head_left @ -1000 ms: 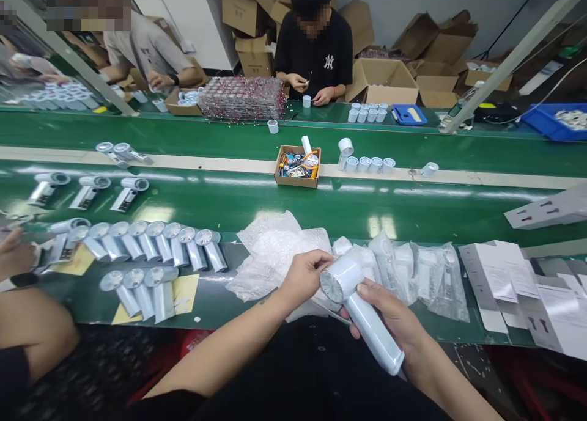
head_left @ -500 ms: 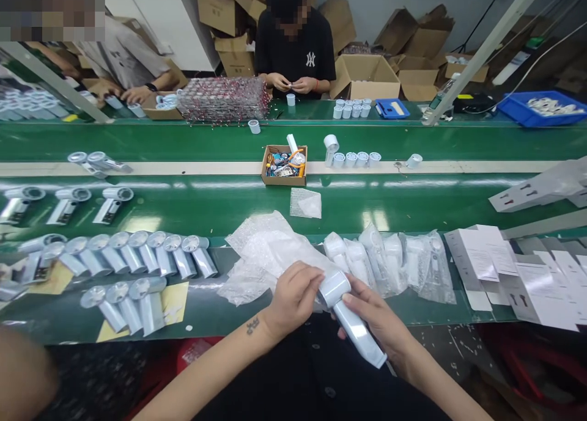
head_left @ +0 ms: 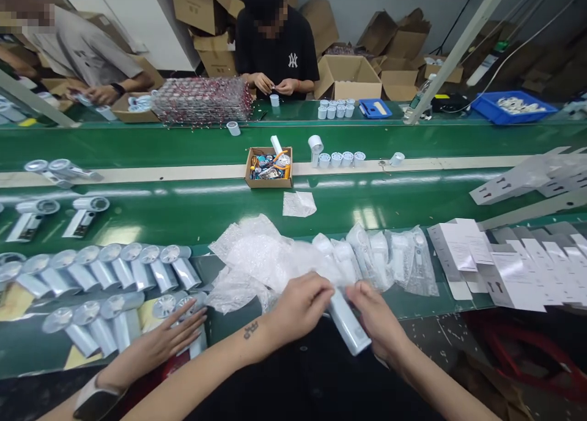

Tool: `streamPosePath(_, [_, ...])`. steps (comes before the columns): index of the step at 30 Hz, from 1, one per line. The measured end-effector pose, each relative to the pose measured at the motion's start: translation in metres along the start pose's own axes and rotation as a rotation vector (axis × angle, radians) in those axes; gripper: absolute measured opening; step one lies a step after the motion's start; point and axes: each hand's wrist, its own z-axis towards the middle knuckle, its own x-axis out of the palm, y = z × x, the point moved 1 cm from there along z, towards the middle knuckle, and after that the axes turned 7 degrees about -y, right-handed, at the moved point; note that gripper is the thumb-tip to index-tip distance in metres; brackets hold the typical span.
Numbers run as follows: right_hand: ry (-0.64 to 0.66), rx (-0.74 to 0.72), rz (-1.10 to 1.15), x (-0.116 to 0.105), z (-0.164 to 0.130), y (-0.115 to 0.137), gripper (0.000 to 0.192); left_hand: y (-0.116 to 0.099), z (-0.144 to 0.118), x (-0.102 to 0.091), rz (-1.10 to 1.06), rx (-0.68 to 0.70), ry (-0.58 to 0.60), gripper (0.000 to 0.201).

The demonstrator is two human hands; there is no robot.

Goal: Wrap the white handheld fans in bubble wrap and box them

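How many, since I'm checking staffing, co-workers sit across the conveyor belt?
2: one in a black T-shirt top centre, one in a grey shirt top left. More may hide beyond the left edge.

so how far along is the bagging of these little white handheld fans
Done: several fans already sealed in clear plastic bags lie on the green bench. In hand: left hand and right hand hold one white handheld fan at the pile of bubble-wrap bags. Left: rows of unbagged silver-white fans wait.

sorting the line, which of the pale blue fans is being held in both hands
The fan at the bench's near edge, gripped between the left hand and right hand; the other fans lie on the bench.
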Motion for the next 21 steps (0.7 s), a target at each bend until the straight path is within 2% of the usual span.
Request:
streamPosePath(2, [0.152,-0.091,-0.248,-0.026,-0.013,0.007,0.040,-0.010,0.006,-0.009,-0.065,-0.183,-0.007,0.016])
streamPosePath(3, [0.237,-0.109,-0.304,-0.040,-0.019,0.012,0.037,-0.016,0.008,-0.013,-0.115,-0.222,0.024,0.016])
streamPosePath(4, [0.303,-0.088,-0.290,-0.053,-0.024,0.016,0.033,-0.024,0.010,-0.016,-0.181,-0.219,0.080,0.015])
streamPosePath(6, [0.317,0.058,-0.100,-0.070,-0.029,0.021,0.034,-0.040,0.014,-0.015,-0.326,-0.132,0.226,0.015])
streamPosePath(8, [0.278,0.261,0.125,-0.070,-0.027,0.019,0.050,-0.054,0.018,-0.004,-0.463,-0.006,0.376,0.017])
streamPosePath(10, [0.291,0.382,0.232,-0.059,-0.021,0.014,0.061,-0.063,0.023,0.013,-0.574,0.113,0.523,0.018])
streamPosePath(12, [0.313,0.388,0.224,-0.051,-0.011,0.009,0.066,-0.059,0.035,0.027,-0.658,0.185,0.682,0.019])
streamPosePath(13, [0.290,0.342,0.200,-0.051,-0.005,0.008,0.071,-0.051,0.045,0.030,-0.673,0.179,0.730,0.020])
streamPosePath(14, [0.241,0.264,0.167,-0.054,0.002,0.008,0.077,-0.038,0.060,0.029,-0.642,0.125,0.709,0.021])
streamPosePath(15, [0.164,0.157,0.126,-0.061,0.012,0.009,0.081,-0.021,0.078,0.024,-0.539,0.007,0.606,0.022])
streamPosePath(16, [0.062,0.027,0.076,-0.070,0.024,0.010,0.083,0.000,0.099,0.016,-0.410,-0.132,0.453,0.024])
streamPosePath(18, [-0.180,-0.242,-0.043,-0.092,0.055,0.010,0.080,0.049,0.140,-0.008,0.108,-0.576,-0.104,0.025])
streamPosePath(19, [-0.302,-0.343,-0.110,-0.102,0.073,0.007,0.078,0.071,0.159,-0.018,0.228,-0.671,-0.209,0.026])
streamPosePath(21, [-0.487,-0.450,-0.246,-0.118,0.110,-0.004,0.072,0.109,0.186,-0.030,0.364,-0.818,-0.296,0.026])
